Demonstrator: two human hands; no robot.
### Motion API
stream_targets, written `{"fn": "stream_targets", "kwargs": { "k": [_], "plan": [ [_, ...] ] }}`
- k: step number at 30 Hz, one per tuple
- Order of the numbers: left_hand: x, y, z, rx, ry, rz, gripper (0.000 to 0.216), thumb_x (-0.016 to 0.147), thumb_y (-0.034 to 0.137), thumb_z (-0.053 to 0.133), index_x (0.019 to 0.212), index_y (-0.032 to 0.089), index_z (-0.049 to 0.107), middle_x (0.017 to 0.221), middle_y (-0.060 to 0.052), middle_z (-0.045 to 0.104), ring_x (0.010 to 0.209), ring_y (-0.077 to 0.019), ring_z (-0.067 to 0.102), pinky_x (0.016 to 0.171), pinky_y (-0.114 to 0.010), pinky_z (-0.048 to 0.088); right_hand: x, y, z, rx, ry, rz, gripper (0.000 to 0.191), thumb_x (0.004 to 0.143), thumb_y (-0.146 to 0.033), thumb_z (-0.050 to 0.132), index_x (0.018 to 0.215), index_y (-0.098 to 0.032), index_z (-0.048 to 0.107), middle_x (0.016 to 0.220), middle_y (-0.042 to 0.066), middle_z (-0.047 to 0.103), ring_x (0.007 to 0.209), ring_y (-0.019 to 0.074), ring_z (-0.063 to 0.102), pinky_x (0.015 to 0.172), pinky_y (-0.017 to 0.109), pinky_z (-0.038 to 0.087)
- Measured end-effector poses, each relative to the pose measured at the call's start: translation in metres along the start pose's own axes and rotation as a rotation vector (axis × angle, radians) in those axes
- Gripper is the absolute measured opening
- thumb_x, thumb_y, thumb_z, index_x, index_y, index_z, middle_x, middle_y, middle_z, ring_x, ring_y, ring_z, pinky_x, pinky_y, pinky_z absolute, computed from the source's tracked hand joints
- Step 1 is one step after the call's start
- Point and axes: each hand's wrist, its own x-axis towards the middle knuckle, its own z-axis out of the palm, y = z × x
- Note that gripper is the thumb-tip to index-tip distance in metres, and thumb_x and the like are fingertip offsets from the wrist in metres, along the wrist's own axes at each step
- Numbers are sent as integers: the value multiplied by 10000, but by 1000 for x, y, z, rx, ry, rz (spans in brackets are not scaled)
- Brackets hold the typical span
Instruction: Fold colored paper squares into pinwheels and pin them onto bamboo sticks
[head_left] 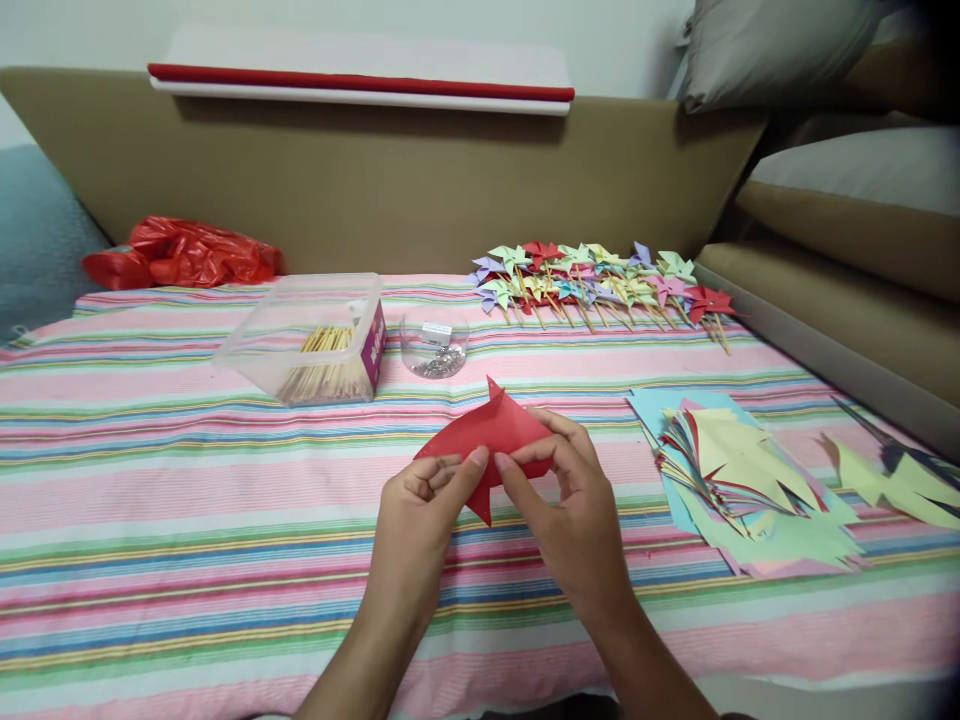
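A piece of red pinwheel paper with pointed corners is held up between my two hands, above the striped cloth. My left hand pinches its left side, the thumb pressed on the near face by the middle. From the right, my right hand grips the sheet with thumb and fingers, its thumb tip close to the left one. One corner points up and another hangs down below the thumbs. Parts of the fingers are hidden behind the paper.
Beyond stand a plastic box of wooden sticks and a clear round container of small metal pieces. Finished paper pinwheels lie at the back right. Cut paper sheets and dark scissors are at right; a red plastic bag lies back left.
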Motion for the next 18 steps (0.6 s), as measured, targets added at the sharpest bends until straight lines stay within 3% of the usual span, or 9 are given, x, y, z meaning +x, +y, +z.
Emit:
{"fn": "stream_targets", "kwargs": {
  "k": [5, 10, 18],
  "plan": [
    [2, -3, 0, -12, -6, -3, 246, 729, 366, 851, 740, 144, 746, 694, -21, 719, 690, -124, 629, 695, -210, 502, 0, -2, 2, -6, 12, -12, 112, 853, -300, 703, 782, -225, 660, 1225, 85, 578, 1257, 273, 539, 1051, 479, 431],
    [3, -3, 0, -44, 74, 24, 253, 708, 310, 870, 694, 150, 675, 692, 15, 687, 680, -97, 604, 661, -180, 482, -1, -4, 2, -37, -7, -58, 109, 857, -291, 704, 790, -222, 653, 1176, 84, 583, 1240, 264, 548, 1046, 454, 432],
    [9, 3, -7, -121, 29, -8, 225, 754, 304, 836, 696, 148, 684, 690, 18, 674, 642, -82, 568, 629, -176, 471, 1, -1, -3, -80, -141, -166, 49, 848, -267, 731, 844, -252, 685, 1302, 60, 528, 1272, 236, 530, 1059, 412, 440]
  ]
}}
